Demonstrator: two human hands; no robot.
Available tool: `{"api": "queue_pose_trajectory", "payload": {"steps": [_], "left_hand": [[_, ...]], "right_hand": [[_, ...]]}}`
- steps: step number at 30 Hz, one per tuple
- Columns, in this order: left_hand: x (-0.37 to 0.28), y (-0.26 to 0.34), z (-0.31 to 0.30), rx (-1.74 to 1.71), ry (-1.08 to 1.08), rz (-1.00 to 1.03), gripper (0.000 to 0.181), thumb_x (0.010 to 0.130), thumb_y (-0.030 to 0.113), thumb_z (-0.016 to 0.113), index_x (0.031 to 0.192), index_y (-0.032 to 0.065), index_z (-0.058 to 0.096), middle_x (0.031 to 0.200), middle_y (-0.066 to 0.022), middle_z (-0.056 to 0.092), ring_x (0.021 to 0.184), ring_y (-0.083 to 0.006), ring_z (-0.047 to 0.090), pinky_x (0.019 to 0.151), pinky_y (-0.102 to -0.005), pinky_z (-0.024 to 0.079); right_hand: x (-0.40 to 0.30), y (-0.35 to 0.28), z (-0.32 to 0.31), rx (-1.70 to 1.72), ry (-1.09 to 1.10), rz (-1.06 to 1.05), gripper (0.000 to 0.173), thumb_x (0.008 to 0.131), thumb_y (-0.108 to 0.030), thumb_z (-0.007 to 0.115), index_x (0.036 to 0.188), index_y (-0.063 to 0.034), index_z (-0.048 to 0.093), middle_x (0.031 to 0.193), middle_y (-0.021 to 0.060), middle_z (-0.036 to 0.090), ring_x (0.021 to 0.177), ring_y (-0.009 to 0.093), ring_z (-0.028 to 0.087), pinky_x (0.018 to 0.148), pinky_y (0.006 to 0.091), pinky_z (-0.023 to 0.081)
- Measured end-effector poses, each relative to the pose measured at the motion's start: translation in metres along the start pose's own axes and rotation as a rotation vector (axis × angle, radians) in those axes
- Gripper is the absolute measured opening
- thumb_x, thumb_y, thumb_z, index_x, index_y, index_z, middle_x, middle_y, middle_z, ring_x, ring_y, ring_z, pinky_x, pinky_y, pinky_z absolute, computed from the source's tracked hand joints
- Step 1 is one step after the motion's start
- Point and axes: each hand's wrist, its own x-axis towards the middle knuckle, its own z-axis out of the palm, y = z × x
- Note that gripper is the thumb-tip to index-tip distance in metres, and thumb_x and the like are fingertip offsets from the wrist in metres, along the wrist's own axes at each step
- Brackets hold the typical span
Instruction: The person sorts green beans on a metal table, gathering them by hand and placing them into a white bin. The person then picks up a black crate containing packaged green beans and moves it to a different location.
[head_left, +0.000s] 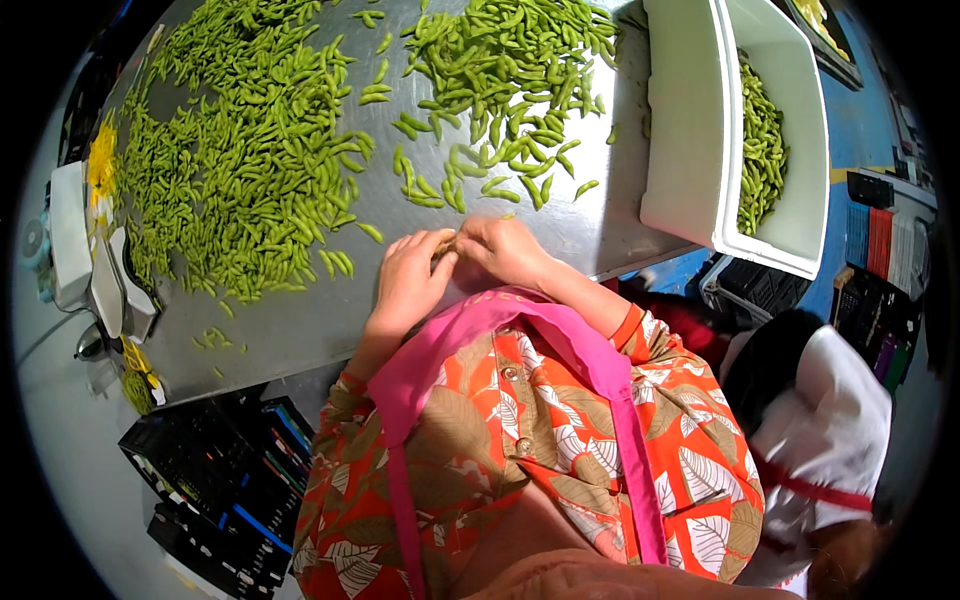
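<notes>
My left hand (412, 274) and my right hand (501, 247) meet at their fingertips over the near edge of a stainless steel table (292, 341). Something small and brownish shows between the fingers, too hidden to name. Beyond my right hand, loose green soybean pods (517, 169) trail down from a heap (502, 67). A broader spread of pods (262, 172) covers the table to the left of my left hand. A strip of bare metal with a few stray pods (375, 94) separates the two groups.
At the table's right edge a white plastic bin (690, 127) holds more pods (761, 150). A kitchen scale (120, 285) and yellow netting (102, 161) sit at the left rim. Black crates (225, 480) are stacked below left. Another person in white (832, 405) is close behind, at right.
</notes>
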Motion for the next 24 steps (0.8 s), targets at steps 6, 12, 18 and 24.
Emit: {"api": "queue_pose_trajectory", "payload": {"steps": [6, 12, 18, 24], "left_hand": [[-0.001, -0.010, 0.001, 0.093, -0.232, 0.121, 0.014, 0.087, 0.020, 0.060, 0.091, 0.0066, 0.062, 0.077, -0.0126, 0.064, 0.081, -0.0317, 0.061, 0.083, -0.0420, 0.044], [0.002, -0.006, -0.001, -0.026, -0.462, 0.341, 0.014, 0.084, 0.021, 0.056, 0.086, 0.0073, 0.058, 0.080, -0.0089, 0.057, 0.082, -0.0298, 0.056, 0.081, -0.0414, 0.042], [0.015, 0.014, -0.011, -0.134, -0.493, 0.638, 0.011, 0.080, 0.020, 0.053, 0.083, 0.0108, 0.056, 0.079, -0.0052, 0.051, 0.079, -0.0258, 0.052, 0.080, -0.0357, 0.041], [0.013, -0.008, -0.003, -0.048, -0.407, 0.477, 0.014, 0.080, 0.020, 0.056, 0.085, 0.0091, 0.062, 0.077, -0.0044, 0.057, 0.079, -0.0250, 0.055, 0.079, -0.0382, 0.043]], "right_hand": [[-0.007, -0.003, -0.004, 0.103, -0.133, 0.127, 0.024, 0.086, -0.026, 0.061, 0.081, -0.0028, 0.064, 0.074, 0.0163, 0.064, 0.069, 0.033, 0.062, 0.063, 0.0395, 0.047], [-0.019, -0.014, -0.042, 0.206, -0.524, 0.327, 0.038, 0.090, -0.033, 0.059, 0.074, 0.0017, 0.059, 0.064, 0.0109, 0.054, 0.060, 0.017, 0.049, 0.059, 0.0344, 0.042], [-0.035, 0.017, -0.056, 0.185, -0.572, -0.241, 0.036, 0.093, -0.026, 0.056, 0.071, 0.0010, 0.051, 0.069, 0.0123, 0.051, 0.063, 0.019, 0.047, 0.061, 0.0365, 0.041], [-0.049, 0.016, -0.113, 0.596, -0.214, 0.310, 0.028, 0.096, -0.026, 0.056, 0.086, 0.0001, 0.063, 0.072, 0.0054, 0.062, 0.075, 0.017, 0.064, 0.070, 0.0282, 0.050]]}}
